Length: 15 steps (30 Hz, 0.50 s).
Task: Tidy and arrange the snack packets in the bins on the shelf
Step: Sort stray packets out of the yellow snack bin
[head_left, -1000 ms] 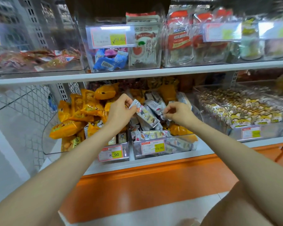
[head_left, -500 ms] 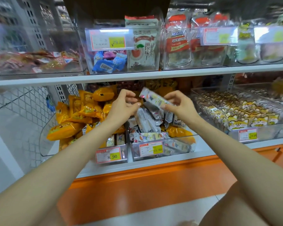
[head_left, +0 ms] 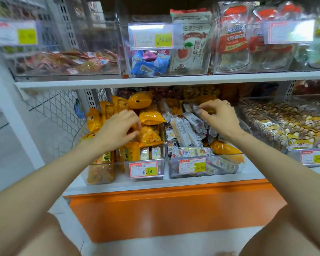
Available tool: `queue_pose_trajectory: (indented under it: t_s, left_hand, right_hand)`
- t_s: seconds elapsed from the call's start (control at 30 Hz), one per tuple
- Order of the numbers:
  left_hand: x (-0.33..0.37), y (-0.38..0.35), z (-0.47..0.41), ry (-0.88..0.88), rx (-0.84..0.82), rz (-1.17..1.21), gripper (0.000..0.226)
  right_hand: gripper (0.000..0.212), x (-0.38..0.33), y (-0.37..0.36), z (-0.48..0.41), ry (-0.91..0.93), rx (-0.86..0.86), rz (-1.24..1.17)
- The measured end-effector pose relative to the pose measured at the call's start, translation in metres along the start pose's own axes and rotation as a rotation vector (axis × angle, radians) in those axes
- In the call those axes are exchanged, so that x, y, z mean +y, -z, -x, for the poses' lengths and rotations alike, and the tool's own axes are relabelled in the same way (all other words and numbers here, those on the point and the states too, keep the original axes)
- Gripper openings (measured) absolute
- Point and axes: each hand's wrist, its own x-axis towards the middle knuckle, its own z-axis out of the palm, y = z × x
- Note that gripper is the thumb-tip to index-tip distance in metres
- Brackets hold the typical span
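Packet of grey-and-white foil (head_left: 195, 109), partly hidden by the pinching fingers (head_left: 203, 113) of the right hand (head_left: 220, 117), sits above the clear plastic bin (head_left: 220, 168) on the white shelf (head_left: 174, 184), while the blurred left hand (head_left: 116, 130) curls over orange packets (head_left: 150, 136), grip unclear.

Bright, even shop light here with soft shadows, though the back of the lower level sits dim under the upper shelf (head_left: 174, 79). White glare washes the top-left clear bin (head_left: 81, 39), and its price tag (head_left: 13, 33) is blurred unreadable. The left hand (head_left: 118, 129) smears with motion, and wide-angle bending curves the edges.
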Motion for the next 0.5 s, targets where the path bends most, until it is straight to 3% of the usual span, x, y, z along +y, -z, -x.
queue_pose_trajectory:
  t_s: [0.2,0.3,0.5]
  left_hand:
    - [-0.006,-0.013,0.020,-0.052,-0.346,-0.208,0.053]
    - [-0.009,-0.009,0.025,-0.047,-0.371,-0.265,0.061]
    - [-0.017,0.000,0.034,-0.072,-0.397,-0.367,0.055]
  right_hand:
    - [0.016,-0.040,-0.013,0.013,0.295,-0.105,-0.068]
    - [0.015,-0.053,-0.025,0.015,0.383,-0.155,-0.035]
    - [0.016,-0.064,-0.036,0.013,0.378,-0.218,-0.010]
